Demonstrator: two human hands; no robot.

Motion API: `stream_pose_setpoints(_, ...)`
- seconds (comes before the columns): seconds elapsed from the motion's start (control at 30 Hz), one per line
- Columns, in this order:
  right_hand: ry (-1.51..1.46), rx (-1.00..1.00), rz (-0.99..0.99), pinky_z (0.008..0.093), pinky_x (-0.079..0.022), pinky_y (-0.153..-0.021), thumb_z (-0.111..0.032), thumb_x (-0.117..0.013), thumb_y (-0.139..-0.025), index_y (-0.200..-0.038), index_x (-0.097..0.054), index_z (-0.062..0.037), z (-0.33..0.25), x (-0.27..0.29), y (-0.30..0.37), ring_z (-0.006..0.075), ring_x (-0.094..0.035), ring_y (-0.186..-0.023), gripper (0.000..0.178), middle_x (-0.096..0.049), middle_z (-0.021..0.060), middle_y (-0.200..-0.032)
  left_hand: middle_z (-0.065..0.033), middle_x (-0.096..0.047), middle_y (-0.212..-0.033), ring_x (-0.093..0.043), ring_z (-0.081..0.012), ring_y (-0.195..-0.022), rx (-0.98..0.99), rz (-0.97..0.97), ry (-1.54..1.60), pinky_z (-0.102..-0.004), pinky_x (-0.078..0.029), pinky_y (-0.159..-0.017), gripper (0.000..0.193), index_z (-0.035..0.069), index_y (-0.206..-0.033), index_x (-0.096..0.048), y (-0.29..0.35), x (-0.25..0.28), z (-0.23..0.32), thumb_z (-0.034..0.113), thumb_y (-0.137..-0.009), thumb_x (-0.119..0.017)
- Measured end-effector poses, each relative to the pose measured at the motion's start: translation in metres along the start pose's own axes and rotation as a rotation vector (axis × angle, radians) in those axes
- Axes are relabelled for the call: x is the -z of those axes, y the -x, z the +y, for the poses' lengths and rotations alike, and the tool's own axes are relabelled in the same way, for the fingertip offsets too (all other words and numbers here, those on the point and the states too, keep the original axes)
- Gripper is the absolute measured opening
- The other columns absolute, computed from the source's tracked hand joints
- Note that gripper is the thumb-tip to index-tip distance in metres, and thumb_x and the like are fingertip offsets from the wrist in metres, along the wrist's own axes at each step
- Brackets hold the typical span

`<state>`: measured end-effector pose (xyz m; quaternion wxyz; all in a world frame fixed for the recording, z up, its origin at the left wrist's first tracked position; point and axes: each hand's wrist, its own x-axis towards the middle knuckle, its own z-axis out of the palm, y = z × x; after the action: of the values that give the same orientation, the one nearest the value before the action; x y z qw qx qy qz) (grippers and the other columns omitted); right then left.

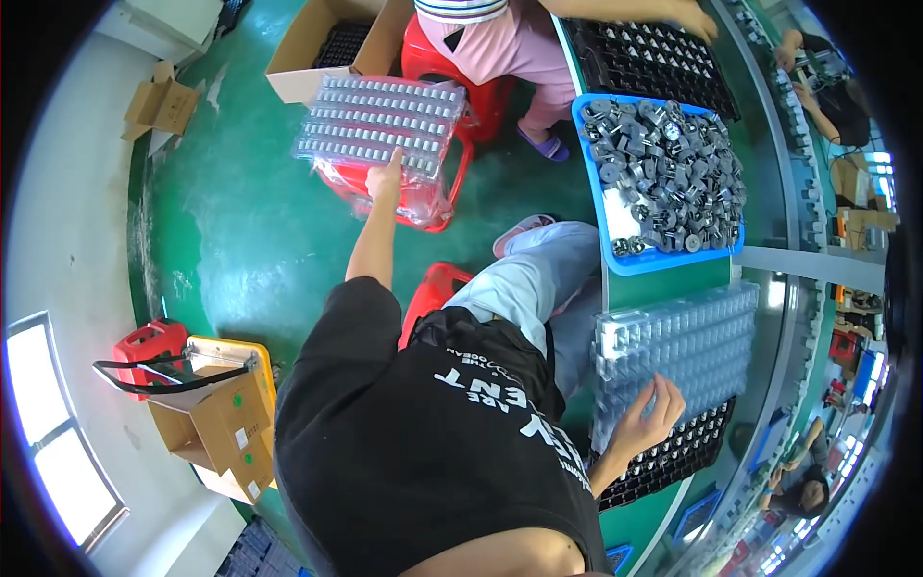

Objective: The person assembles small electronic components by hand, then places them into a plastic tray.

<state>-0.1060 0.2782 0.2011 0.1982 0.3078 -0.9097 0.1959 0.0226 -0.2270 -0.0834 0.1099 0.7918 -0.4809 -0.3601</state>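
My left hand [385, 180] reaches out to the left and grips the near edge of a clear plastic tray [415, 165] filled with rows of small silvery parts. That tray lies over a stack of wrapped trays on a red stool [461, 188]. My right hand [656, 415] is at the workbench with its fingers loosely bent and apart, over the near edge of a clear plastic blister tray [678, 351] with many pockets. Whether its fingertips touch the tray I cannot tell. Under that tray's near end sits a black tray [687, 447] holding rows of metal parts.
A blue bin [604, 226] heaped with small grey motor-like parts stands farther along the bench. Beyond it, another person's arm [635, 10] extends over a black tray [654, 58]. An open carton [288, 72] is on the floor; more cartons [221, 423] stand at lower left.
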Motion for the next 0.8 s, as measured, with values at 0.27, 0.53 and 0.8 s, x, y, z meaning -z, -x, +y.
stream_pose_setpoints(0.27,-0.046,-0.021,-0.037,0.0383,-0.049,-0.078,0.01,-0.064,-0.083,-0.098,-0.067,0.0019,-0.015,-0.004,0.014,0.0299,-0.061,-0.087,0.017,-0.065,0.0145,-0.093,-0.0013,-0.05,-0.062,-0.04,-0.0109,-0.042,0.348,-0.212,0.803,-0.0249,-0.031,-0.034,0.041,0.012,-0.068,-0.05,-0.026,-0.004,-0.011,0.018,-0.067,-0.091)
stream_pose_setpoints(0.53,-0.383,-0.07,-0.022,0.0361,-0.049,-0.076,0.009,-0.061,-0.08,-0.093,-0.066,0.0036,-0.076,0.0,0.0,0.0287,-0.062,-0.082,0.015,-0.066,0.0146,-0.089,-0.0035,-0.048,-0.061,-0.039,-0.014,-0.041,0.337,-0.245,0.917,-0.0273,-0.027,-0.036,0.036,0.01,-0.071,-0.05,-0.015,0.024,-0.014,0.016,-0.069,-0.086)
stream_pose_setpoints(0.8,-1.025,0.298,-0.574,0.0347,-0.051,-0.069,-0.001,-0.066,-0.083,-0.092,-0.067,0.002,-0.133,-0.088,-0.023,0.0288,-0.065,-0.077,0.01,-0.066,0.0133,-0.084,0.0004,-0.05,-0.066,-0.045,-0.013,-0.053,0.246,-0.592,1.242,-0.026,-0.026,-0.041,0.014,0.011,-0.077,-0.055,-0.019,0.026,-0.011,0.01,-0.083,-0.068)
